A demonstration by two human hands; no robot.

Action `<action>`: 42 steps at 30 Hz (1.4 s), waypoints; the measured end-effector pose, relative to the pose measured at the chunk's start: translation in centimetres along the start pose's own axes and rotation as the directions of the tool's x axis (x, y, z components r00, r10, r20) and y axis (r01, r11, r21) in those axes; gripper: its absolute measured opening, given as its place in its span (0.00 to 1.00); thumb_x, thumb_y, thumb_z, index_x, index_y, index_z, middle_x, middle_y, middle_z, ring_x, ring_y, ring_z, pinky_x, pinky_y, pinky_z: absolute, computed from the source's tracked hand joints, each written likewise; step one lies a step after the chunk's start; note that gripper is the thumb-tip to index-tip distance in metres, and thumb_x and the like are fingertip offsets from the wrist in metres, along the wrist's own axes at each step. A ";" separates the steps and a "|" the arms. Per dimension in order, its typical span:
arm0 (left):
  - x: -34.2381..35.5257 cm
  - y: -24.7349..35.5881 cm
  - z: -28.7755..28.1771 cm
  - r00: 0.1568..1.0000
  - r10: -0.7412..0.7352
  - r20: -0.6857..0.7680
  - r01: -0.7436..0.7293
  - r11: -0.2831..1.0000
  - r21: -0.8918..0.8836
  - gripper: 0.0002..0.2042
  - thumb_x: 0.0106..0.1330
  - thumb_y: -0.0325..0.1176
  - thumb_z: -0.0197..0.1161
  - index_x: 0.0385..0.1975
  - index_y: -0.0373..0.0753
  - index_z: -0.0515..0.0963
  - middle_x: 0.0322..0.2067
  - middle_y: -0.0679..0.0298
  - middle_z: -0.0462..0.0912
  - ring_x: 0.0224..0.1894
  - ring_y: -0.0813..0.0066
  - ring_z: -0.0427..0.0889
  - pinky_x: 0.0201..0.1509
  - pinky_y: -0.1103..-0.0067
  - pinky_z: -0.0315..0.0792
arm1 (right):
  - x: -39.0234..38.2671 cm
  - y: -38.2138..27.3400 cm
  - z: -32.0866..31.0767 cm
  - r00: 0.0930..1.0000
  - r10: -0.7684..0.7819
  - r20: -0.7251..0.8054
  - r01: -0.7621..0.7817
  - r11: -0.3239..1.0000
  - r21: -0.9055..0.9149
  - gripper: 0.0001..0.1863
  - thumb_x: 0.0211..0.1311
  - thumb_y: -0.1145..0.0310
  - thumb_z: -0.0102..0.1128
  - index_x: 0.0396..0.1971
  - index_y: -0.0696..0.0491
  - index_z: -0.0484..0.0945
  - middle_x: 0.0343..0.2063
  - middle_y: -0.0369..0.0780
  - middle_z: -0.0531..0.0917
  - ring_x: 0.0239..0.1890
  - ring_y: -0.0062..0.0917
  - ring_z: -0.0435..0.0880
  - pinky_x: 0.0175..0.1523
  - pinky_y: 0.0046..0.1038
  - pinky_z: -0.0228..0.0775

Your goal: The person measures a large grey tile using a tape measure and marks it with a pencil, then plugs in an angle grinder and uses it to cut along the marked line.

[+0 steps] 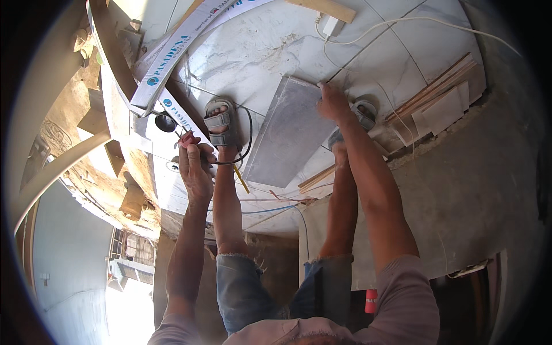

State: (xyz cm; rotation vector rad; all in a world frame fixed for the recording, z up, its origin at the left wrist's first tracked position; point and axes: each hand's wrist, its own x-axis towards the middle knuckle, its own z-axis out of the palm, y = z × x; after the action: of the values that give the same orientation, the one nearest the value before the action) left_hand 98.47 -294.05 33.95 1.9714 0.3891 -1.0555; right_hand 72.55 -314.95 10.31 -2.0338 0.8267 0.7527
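My left hand (193, 164) is closed around a red tool (187, 139) with a black cord, left of my left sandaled foot (220, 126); its working end is hard to make out. My right hand (334, 104) grips the upper right corner of a grey rectangular tile (287, 132), which lies at a slant between my feet. A yellow, thin item (241, 179) lies by the tile's lower left, partly hidden. A round black object (165, 122) sits just above and left of my left hand.
Long printed cardboard strips (172, 52) lie upper left on the white tiled floor (253, 52). A white power strip (332, 26) and cables are at top. Thin boards (431, 95) lie right. A drop edge and wooden offcuts (132, 201) are at left.
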 end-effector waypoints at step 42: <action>-10.1 3.9 -7.4 0.988 0.046 -0.146 -0.096 0.930 -0.355 0.09 0.69 0.37 0.54 0.44 0.42 0.74 0.30 0.72 0.73 0.29 0.84 0.67 0.33 0.84 0.64 | -51.7 -36.4 -35.4 0.923 -0.318 0.217 0.373 0.876 -0.306 0.11 0.50 0.73 0.58 0.35 0.60 0.75 0.28 0.50 0.79 0.33 0.45 0.82 0.38 0.40 0.76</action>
State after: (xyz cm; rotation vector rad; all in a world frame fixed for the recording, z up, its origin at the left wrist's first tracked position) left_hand 98.68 -289.32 46.20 1.7141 0.5413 -0.7433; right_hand 76.48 -312.61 82.57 -2.3058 0.2304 0.8826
